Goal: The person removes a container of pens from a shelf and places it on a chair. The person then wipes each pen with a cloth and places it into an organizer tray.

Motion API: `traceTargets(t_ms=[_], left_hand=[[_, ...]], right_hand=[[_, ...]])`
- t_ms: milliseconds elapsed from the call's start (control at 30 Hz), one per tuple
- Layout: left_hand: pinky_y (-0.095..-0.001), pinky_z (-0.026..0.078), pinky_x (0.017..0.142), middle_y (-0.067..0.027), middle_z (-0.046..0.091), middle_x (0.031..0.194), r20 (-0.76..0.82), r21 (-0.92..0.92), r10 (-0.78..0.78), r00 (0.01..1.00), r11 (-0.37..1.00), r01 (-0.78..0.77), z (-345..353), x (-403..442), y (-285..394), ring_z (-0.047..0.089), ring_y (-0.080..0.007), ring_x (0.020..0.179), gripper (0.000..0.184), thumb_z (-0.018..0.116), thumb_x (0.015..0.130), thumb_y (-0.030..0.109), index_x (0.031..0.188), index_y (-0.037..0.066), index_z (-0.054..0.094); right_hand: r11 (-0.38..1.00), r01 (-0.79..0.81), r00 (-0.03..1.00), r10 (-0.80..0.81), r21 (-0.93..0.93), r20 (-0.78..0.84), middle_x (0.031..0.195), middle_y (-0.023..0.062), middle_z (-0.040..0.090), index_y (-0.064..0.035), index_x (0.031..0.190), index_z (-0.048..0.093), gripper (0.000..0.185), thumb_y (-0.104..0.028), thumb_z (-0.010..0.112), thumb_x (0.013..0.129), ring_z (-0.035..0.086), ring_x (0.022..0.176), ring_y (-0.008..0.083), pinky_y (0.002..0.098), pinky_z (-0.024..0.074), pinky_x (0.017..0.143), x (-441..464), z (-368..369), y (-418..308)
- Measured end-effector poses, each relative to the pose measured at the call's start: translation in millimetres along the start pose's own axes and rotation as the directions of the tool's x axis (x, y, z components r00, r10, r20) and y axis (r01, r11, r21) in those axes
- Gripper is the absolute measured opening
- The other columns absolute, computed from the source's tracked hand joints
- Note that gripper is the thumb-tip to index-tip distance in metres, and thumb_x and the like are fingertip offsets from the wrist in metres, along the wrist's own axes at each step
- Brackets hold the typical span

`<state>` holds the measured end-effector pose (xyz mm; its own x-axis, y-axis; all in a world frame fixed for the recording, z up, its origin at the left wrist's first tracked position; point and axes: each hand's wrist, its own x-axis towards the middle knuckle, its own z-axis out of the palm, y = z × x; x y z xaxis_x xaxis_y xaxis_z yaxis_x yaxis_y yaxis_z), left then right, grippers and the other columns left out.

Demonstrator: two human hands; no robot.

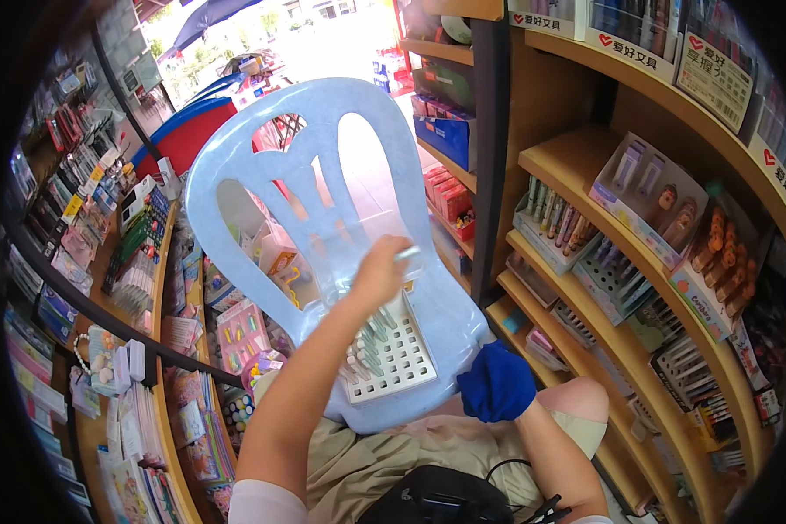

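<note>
A light blue plastic chair [205, 205] stands in front of my lap. On its seat lies a white tray with square holes [406, 349], with several pale pens [367, 345] in its left part. My left hand [382, 275] is above the tray's far end, its fingers closed on a small pale item, perhaps a pen. Next to it is a clear plastic box or sheet [345, 244]. A blue cloth [498, 382] covers my right hand at the seat's right edge, hiding its fingers.
Curved wooden shelves [555, 170] with boxes of pens rise on the right. Shelves of stationery [162, 314] line the left side, behind a dark curved rail [131, 327]. A black bag [437, 498] rests at my waist. Daylight enters beyond the chair.
</note>
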<state>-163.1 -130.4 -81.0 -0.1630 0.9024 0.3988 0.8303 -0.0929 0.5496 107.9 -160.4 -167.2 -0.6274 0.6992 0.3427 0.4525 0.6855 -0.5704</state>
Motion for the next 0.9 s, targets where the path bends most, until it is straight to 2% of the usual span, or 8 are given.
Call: traceTargets(t_ms=[100,233,333,433,533,567,667,900], left_hand=[[-0.0357,0.045,0.08,-0.0159,0.062,0.094,0.156,0.145,-0.279,0.948,0.955,0.257,-11.4,-4.1,-70.5,0.058,-0.0308,0.09,0.021,0.056,0.078,0.01,0.096,0.002,0.061],[-0.0336,0.046,0.077,-0.0159,0.065,0.088,0.265,0.039,-0.357,0.896,0.932,0.36,-9.8,-15.5,-91.5,0.062,-0.0266,0.083,0.022,0.055,0.08,0.012,0.098,0.003,0.064],[-0.0307,0.046,0.076,-0.0131,0.064,0.086,0.207,-0.068,-0.252,0.946,0.96,0.271,-15.2,-18.7,-70.1,0.06,-0.0232,0.081,0.018,0.056,0.081,0.009,0.096,0.0,0.062],[-0.0328,0.046,0.078,-0.0121,0.06,0.096,0.327,0.087,0.113,0.938,0.985,-0.149,-33.8,-22.7,-31.0,0.058,-0.0257,0.09,0.015,0.058,0.078,0.007,0.092,0.002,0.06],[-0.0362,0.047,0.079,-0.0105,0.053,0.107,0.472,0.366,0.111,0.875,0.878,-0.309,-38.6,-33.2,-3.9,0.054,-0.0268,0.098,0.017,0.06,0.074,0.006,0.091,0.005,0.057],[-0.0378,0.049,0.076,-0.0111,0.05,0.109,0.581,0.457,0.052,0.813,0.806,-0.378,-39.7,-31.4,0.8,0.055,-0.027,0.096,0.021,0.059,0.073,0.006,0.094,0.006,0.056],[-0.0376,0.051,0.072,-0.0134,0.05,0.104,0.595,0.574,-0.021,0.803,0.71,-0.407,-35.8,-37.2,19.6,0.055,-0.0284,0.092,0.019,0.056,0.074,0.006,0.092,0.005,0.058],[-0.039,0.051,0.07,-0.0178,0.049,0.102,0.627,0.624,-0.095,0.773,0.656,-0.425,-15.1,-32.5,8.5,0.057,-0.0299,0.086,0.014,0.051,0.075,0.002,0.085,-0.006,0.057]], right_hand=[[1.0,-0.027,1.0,0.027,0.016,0.004,0.063,0.0123,0.057,-0.0072,0.067,0.054,0.021,-0.025,0.064,0.065,0.057,0.063,0.0315,0.0347,0.0446,0.057,2.7,1.4,-2.5],[0.999,0.033,0.999,-0.032,0.038,-0.035,0.064,0.0129,0.057,-0.0079,0.067,0.054,0.02,-0.025,0.064,0.065,0.057,0.063,0.032,0.0356,0.045,0.057,5.5,-6.4,-4.5],[0.998,0.024,0.999,-0.022,0.051,-0.043,0.063,0.0129,0.056,-0.0079,0.066,0.053,0.02,-0.025,0.064,0.065,0.056,0.062,0.0325,0.0359,0.045,0.056,4.5,-5.2,-5.0],[0.999,0.016,0.999,-0.015,0.041,-0.043,0.062,0.0123,0.055,-0.0077,0.066,0.053,0.019,-0.024,0.063,0.064,0.055,0.06,0.0318,0.0352,0.0443,0.056,4.9,-4.6,-5.8],[0.983,0.152,0.986,-0.159,-0.104,-0.058,0.062,0.0109,0.054,-0.008,0.066,0.053,0.017,-0.022,0.062,0.066,0.055,0.06,0.0295,0.0335,0.044,0.057,3.6,6.5,4.4],[0.961,0.216,0.972,-0.228,-0.173,-0.058,0.062,0.0104,0.054,-0.0082,0.066,0.053,0.016,-0.022,0.061,0.068,0.055,0.06,0.0286,0.0329,0.0439,0.057,3.7,10.8,7.5],[0.995,0.078,0.997,-0.077,-0.059,0.011,0.062,0.009,0.053,-0.0089,0.069,0.053,0.012,-0.02,0.057,0.073,0.055,0.061,0.0254,0.03,0.0442,0.06,2.5,4.5,-1.6],[0.999,0.021,1.0,-0.021,0.035,-0.002,0.064,0.0072,0.054,-0.009,0.071,0.052,0.01,-0.014,0.06,0.072,0.055,0.062,0.0215,0.0275,0.043,0.058,-7.7,27.7,22.7]])
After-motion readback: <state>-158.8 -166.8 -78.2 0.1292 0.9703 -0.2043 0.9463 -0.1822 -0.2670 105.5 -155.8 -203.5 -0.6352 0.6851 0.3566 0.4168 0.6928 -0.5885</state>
